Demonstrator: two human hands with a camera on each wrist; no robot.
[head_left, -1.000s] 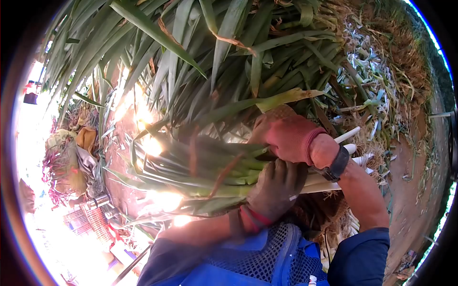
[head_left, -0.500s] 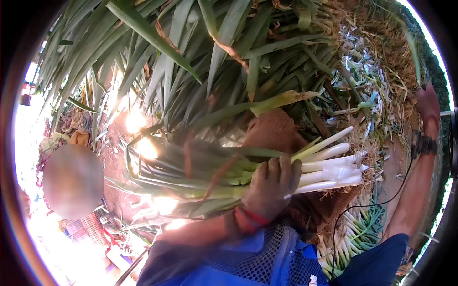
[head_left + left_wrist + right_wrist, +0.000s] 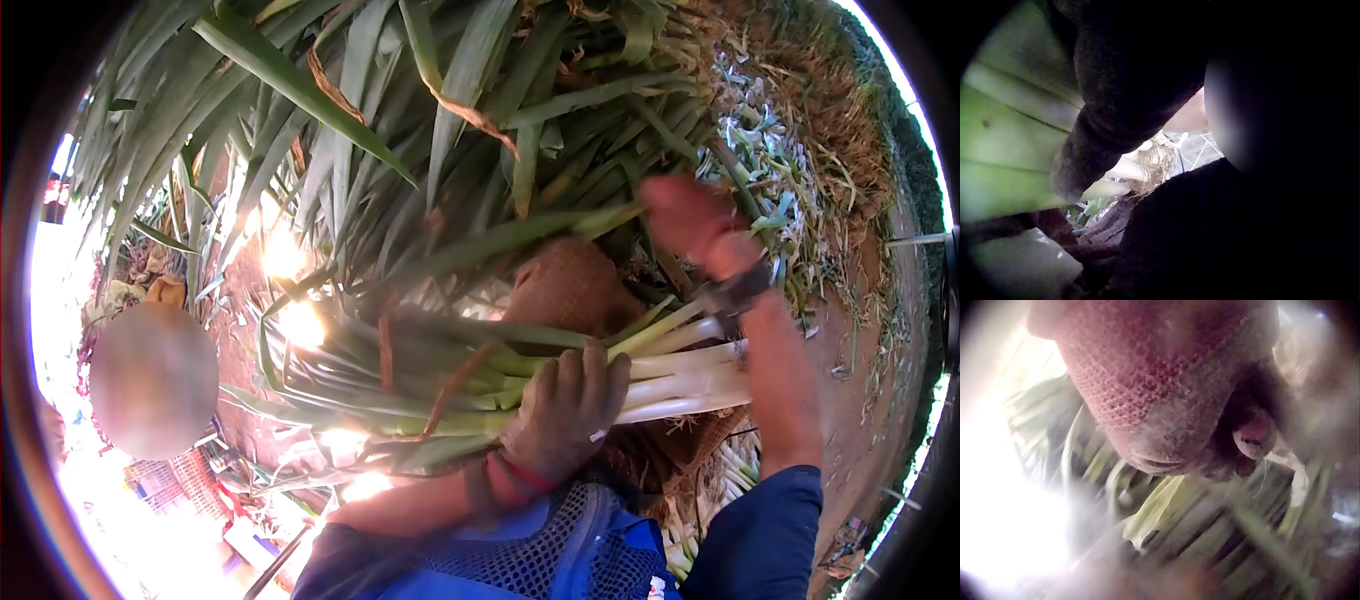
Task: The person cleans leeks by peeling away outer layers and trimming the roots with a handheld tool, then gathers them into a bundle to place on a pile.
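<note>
My left hand (image 3: 565, 415), in a dirty glove, grips a bundle of leeks (image 3: 680, 375) round the middle, where white stalks turn green. Their long leaves (image 3: 350, 375) spread to the left; my right forearm hides the root ends. In the left wrist view, gloved fingers (image 3: 1075, 165) press against the green leaf bases (image 3: 1007, 144). The right hand (image 3: 695, 220), in a reddish knit glove, is blurred above the stalks, over the tip of a yellowish leaf. Its fingers look curled in the right wrist view, beside a pale strip (image 3: 1297, 484); I cannot tell whether they pinch it.
A big heap of leek leaves (image 3: 450, 130) lies ahead. Trimmings (image 3: 765, 135) litter the ground at right. Brown sacking (image 3: 570, 290) lies behind the bundle, and more leeks (image 3: 740, 465) sit near my right sleeve. A person (image 3: 155, 380) and a crate (image 3: 195, 475) are at left.
My right hand left the bundle, reached out far right where a loose leaf showed near it, and has come back over the stalks. The left hand keeps its hold on the leeks.
</note>
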